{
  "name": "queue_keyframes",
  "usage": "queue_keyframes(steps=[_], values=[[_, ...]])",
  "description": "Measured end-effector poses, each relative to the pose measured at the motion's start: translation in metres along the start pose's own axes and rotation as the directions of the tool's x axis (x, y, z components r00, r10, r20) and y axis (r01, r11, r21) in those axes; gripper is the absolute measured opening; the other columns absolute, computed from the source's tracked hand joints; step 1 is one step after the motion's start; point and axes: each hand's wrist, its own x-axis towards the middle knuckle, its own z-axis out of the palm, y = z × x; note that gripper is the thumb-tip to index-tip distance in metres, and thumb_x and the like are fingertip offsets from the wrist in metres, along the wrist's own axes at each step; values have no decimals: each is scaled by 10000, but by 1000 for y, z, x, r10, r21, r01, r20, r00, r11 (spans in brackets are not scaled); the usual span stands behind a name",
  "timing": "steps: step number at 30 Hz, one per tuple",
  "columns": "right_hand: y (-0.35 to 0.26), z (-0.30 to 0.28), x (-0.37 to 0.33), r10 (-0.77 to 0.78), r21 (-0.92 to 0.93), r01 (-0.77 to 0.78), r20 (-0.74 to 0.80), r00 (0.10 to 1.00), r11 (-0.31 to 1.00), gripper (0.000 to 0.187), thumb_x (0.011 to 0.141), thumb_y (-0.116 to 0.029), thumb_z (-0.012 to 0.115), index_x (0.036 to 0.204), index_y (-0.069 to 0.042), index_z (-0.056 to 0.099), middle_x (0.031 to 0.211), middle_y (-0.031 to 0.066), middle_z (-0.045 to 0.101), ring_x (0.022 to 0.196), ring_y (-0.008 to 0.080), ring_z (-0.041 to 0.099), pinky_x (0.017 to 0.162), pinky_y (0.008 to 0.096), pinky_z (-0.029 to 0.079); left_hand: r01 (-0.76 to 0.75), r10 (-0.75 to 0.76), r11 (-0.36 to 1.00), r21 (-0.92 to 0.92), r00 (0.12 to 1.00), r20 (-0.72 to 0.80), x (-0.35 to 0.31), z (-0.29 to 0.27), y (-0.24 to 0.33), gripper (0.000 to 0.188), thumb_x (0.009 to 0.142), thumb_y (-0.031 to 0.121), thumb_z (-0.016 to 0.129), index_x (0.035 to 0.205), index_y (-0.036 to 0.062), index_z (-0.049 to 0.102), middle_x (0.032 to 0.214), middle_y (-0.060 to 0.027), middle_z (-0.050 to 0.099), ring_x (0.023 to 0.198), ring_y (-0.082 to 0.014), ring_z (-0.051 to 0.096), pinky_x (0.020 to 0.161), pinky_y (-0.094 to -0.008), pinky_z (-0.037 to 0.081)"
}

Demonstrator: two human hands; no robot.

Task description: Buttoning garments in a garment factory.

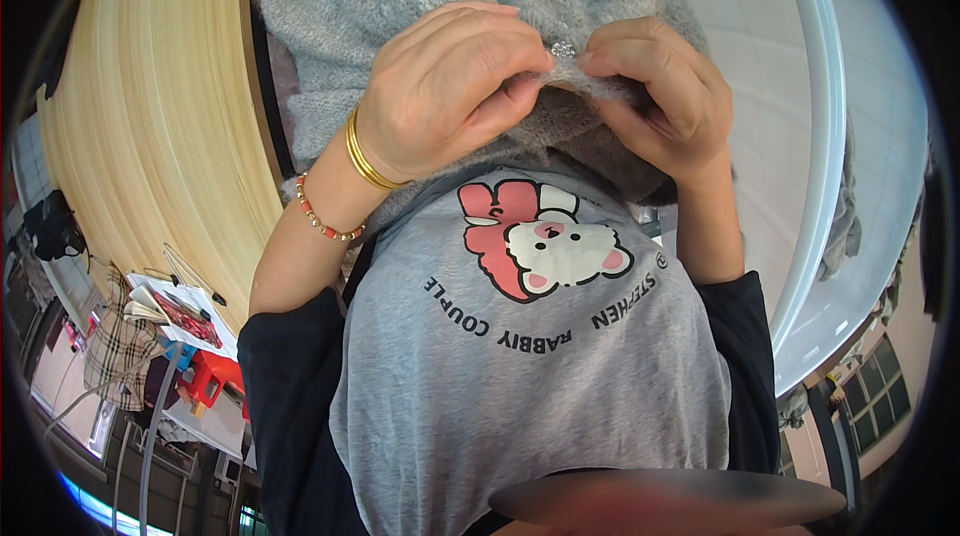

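Two bare hands meet at the far centre, both forearms bent up from the near side, wrists arched and knuckles up. The left hand point(450, 71) pinches with thumb and index finger, and the right hand point(665, 86) mirrors it just beside; each grip is closed on the edge of one fuzzy, heather-grey knitted textile point(350, 6). One small, silvery, sparkling cluster point(563, 50) sits between the fingertips. The textile lies bunched beyond the person's torso, between a pale wood-grain bench point(170, 106) on the left and a glossy white, curved-rim surface point(812, 136) on the right. It looks soft and hairy, gathered into thick, rounded folds. The left wrist wears thin gold bangles point(362, 158), too close together to count, and one red-and-gold beaded bracelet point(322, 221).
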Motion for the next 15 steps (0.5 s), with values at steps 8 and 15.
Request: queue_keyframes(steps=[8,15], values=[[4,8,1,-34,-149,34,5,999,988,433,588,13,756,1016,-15,694,877,113,660,738,208,647,588,289,515,-53,50,993,107,998,28,-1,-1,1,264,657,13,762,887,43,636,868,-76,642,743,-252,652,687,-340,569],[0,12,1,-41,-247,31,-37,998,968,426,570,8,757,991,-17,697,859,93,660,669,204,638,544,283,507,-2,-4,996,93,997,71,-1,-3,7,269,653,24,765,890,43,638,887,-79,632,728,-237,644,603,-317,535]])
